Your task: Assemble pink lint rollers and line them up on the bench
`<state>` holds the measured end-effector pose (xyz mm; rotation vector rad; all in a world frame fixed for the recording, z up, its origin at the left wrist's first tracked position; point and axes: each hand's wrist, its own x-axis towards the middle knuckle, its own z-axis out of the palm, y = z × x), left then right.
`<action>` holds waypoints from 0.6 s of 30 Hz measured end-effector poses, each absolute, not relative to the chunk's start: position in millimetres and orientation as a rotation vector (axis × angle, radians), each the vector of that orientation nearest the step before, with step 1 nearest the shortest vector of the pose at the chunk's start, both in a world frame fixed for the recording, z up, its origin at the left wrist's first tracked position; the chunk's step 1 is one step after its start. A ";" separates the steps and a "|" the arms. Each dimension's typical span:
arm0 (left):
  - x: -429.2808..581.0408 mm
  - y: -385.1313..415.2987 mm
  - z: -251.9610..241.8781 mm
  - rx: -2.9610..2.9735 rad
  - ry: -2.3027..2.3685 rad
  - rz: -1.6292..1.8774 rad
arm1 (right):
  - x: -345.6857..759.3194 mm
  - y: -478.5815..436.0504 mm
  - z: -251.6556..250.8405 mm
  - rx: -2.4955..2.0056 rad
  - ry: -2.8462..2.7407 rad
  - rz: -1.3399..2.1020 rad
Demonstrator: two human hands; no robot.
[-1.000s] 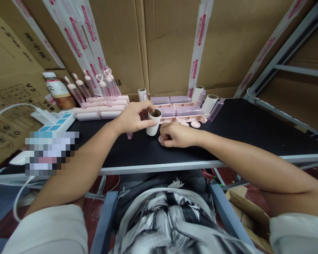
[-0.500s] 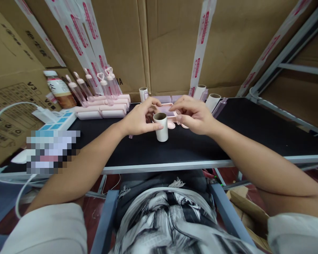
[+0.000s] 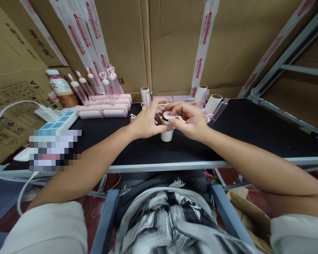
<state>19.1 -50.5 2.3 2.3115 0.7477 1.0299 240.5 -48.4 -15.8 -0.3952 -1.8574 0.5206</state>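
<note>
Steadying the upright white cylindrical tube (image 3: 166,136) in my left hand (image 3: 147,122), I grasp the round pale-pink cap (image 3: 169,115) at its mouth with my right hand (image 3: 192,121), beside the left; I should press evenly and squarely.

We see black tabletop (image 3: 254,137) with pale metal edging (image 3: 159,167) along near side. On left, we find white power strip (image 3: 59,121); nearer, pixelated item (image 3: 54,150), contents unreadable. Far left: drink bottle (image 3: 62,90), upright but tilted in view. Right of it, pink cases (image 3: 114,113) in rows. Far middle: lilac cases (image 3: 184,98), partly hidden, and slim white tube (image 3: 144,94). Toward far right: wider white tubes (image 3: 212,104), upright. Near middle, we see white cylinder (image 3: 166,136) standing.
</note>
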 end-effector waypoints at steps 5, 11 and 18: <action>19.1 -49.7 3.4 2.323 0.813 1.037 | 237.2 -53.0 -15.6 -0.464 -1.912 0.404; 18.4 -50.3 3.4 2.360 0.832 1.049 | 237.5 -55.3 -14.0 -0.520 -1.951 0.324; 17.5 -51.5 5.2 2.383 0.802 1.026 | 239.0 -52.9 -15.7 -0.418 -1.971 0.290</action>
